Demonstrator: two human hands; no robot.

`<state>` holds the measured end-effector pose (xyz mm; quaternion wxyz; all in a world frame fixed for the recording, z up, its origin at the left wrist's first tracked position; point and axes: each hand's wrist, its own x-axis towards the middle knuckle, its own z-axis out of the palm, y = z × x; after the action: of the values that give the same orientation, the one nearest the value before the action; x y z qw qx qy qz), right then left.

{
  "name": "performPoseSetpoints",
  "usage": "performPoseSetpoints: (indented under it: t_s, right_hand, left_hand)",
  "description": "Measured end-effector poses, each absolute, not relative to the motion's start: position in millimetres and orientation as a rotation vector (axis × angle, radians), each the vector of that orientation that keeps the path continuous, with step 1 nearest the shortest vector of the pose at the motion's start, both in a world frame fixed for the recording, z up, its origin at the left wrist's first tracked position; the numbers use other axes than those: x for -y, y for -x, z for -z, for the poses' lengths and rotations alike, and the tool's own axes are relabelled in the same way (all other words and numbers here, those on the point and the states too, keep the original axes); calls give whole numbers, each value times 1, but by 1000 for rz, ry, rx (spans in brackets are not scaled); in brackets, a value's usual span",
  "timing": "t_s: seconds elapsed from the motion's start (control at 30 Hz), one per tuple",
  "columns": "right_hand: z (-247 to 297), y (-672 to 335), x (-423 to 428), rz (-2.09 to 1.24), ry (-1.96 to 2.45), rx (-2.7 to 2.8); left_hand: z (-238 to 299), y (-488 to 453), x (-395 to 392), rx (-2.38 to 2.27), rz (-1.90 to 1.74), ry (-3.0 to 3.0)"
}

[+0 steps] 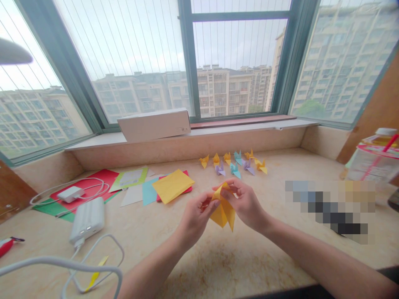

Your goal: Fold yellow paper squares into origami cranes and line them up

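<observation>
A partly folded sheet of yellow origami paper (pixel 223 215) is held up over the table between both hands, its pointed flaps hanging down. My left hand (pixel 199 209) pinches its left side between thumb and fingers. On the upper right side, my right hand (pixel 245 202) grips the same paper, with fingertips behind the fold. Beyond the hands stand several small folded paper cranes in two rows, among them an orange crane (pixel 204 161), a blue crane (pixel 235 170) and a purple crane (pixel 220 168).
Flat yellow paper (pixel 173 186) lies on coloured sheets left of the hands. Farther left are a white power bank (pixel 87 220), a charger (pixel 70 194) and looping cables. A white box (pixel 155 124) rests on the sill. At right stands a plastic cup (pixel 372 164) with a straw.
</observation>
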<state>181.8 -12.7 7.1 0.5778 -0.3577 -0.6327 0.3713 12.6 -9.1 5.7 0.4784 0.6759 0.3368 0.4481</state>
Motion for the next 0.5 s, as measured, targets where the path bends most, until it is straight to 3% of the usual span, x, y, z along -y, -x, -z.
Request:
performPoseSetpoints:
  t_s: [0.5]
  right_hand:
    - [-9, -179, 16, -835, 938, 1489]
  left_hand:
    - [-4, -14, 12, -917, -1114, -1642]
